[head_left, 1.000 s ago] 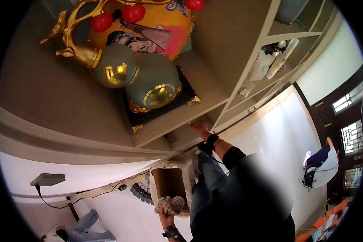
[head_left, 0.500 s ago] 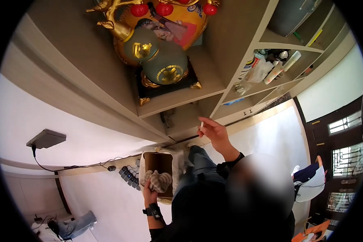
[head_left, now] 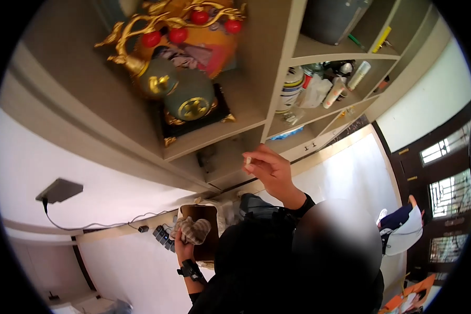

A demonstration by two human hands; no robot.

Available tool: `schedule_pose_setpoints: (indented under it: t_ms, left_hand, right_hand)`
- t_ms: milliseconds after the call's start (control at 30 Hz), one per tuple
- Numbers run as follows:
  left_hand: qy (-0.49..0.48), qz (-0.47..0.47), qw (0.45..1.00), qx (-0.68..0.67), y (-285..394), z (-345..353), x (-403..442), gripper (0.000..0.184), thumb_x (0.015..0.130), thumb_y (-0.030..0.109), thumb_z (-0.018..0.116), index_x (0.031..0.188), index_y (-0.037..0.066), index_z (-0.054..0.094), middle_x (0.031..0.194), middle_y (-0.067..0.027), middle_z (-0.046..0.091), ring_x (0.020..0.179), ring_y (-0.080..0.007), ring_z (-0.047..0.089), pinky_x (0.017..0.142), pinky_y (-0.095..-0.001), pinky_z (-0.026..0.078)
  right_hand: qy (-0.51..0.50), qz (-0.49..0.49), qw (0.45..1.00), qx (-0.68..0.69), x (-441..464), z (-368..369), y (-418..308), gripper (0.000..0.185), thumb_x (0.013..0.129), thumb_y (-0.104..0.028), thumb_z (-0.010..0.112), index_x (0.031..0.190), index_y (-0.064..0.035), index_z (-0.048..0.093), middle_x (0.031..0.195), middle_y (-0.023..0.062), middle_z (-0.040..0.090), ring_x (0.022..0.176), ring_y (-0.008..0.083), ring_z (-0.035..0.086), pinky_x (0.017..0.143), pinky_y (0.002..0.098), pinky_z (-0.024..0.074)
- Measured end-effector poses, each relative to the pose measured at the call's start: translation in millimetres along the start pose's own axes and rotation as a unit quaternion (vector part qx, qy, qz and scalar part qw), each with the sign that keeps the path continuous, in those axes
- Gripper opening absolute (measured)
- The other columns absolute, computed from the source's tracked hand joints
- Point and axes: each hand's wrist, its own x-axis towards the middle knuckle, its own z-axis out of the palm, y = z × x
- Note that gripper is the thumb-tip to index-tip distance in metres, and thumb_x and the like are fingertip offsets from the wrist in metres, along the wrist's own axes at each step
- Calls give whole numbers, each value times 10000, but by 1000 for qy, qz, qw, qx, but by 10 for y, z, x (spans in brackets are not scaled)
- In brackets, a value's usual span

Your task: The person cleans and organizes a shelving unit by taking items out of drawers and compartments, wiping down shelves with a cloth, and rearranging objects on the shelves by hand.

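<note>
My left hand (head_left: 182,248) is closed round a bunched, soft cloth (head_left: 195,231) with beige and brown stripes. The bundle is over the near left part of an open bin (head_left: 210,250) with a brown inside and a pale liner over its rim. My right hand (head_left: 273,171) is raised in front of the lower shelves, thumb and fingers pinched on a small white piece (head_left: 248,160). What that piece is cannot be made out.
A shelf unit (head_left: 240,133) holds a grey-green gourd ornament (head_left: 191,97) with gold trim, and cans and bottles (head_left: 293,89). Black adapters (head_left: 165,238) and a cable (head_left: 110,226) lie along the wall. Another person (head_left: 403,230) is at the right.
The view has shifted, and the shelves now sit further left. My left hand has lifted the striped cloth slightly. My right hand still pinches the white piece, now turned more end-on.
</note>
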Motion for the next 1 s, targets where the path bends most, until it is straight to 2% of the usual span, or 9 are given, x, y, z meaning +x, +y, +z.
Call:
schedule_pose_setpoints:
  t_ms: [200,267,333,400,600,700,800,867,1000]
  left_hand:
    - [4,-13,1000,16,39,82,221,295,812,162,460,1067,15,460,1057,-111,502,979,-217,471,879,-339,360]
    - [21,-17,998,50,59,153,307,285,814,168,459,1057,18,468,1045,-102,509,968,-209,478,867,-330,369]
    - [40,-22,995,83,40,265,381,277,817,174,457,1047,21,477,1033,-93,517,957,-200,485,855,-322,379]
    - [-2,-15,990,140,20,427,315,260,819,177,455,1029,26,486,1009,-78,528,935,-191,497,832,-314,393]
    - [29,-71,986,146,-70,370,404,274,815,173,459,1042,20,468,999,-81,531,927,-200,502,837,-333,395]
    - [42,-112,984,129,-94,-9,480,278,818,168,456,1055,23,464,1017,-82,524,945,-206,493,839,-338,393]
    - [-7,-127,986,110,-177,-156,488,297,823,169,450,1085,28,450,1053,-88,508,977,-220,474,851,-360,383]
    - [15,-141,982,121,-145,-45,337,312,822,167,452,1101,28,439,1068,-92,500,991,-223,466,860,-368,377]
    - [36,-114,990,79,-152,-354,384,321,822,156,449,1112,20,429,1096,-110,479,1021,-236,450,862,-374,380]
  right_hand:
    - [41,-18,995,-89,44,-300,219,226,763,41,494,989,35,505,800,60,448,695,128,499,629,230,427]
    - [6,65,989,-133,3,-426,332,229,759,38,493,986,20,509,769,52,473,659,119,491,615,232,424]
    - [21,61,979,-193,-69,-566,382,235,749,51,478,980,16,507,730,68,485,614,140,480,587,245,412]
    - [88,-9,928,-363,-207,-789,505,251,738,64,464,979,12,503,720,108,479,588,183,471,562,262,399]
    - [239,106,807,-530,-948,-1634,639,298,742,30,458,1028,-35,504,660,115,480,546,200,469,540,271,404]
    - [242,194,748,-587,-1363,-1862,410,362,724,23,457,1062,-94,509,632,111,482,524,192,474,520,271,409]
    - [226,229,705,-632,-1758,-2048,296,269,699,24,471,922,-69,589,634,121,487,529,196,487,510,267,399]
    - [231,250,702,-625,-1896,-2054,159,248,689,-6,458,868,-87,608,636,137,481,559,278,489,537,327,406]
    - [236,233,685,-649,-2101,-2327,205,225,677,-21,499,885,-30,586,681,147,537,586,249,532,554,303,425]
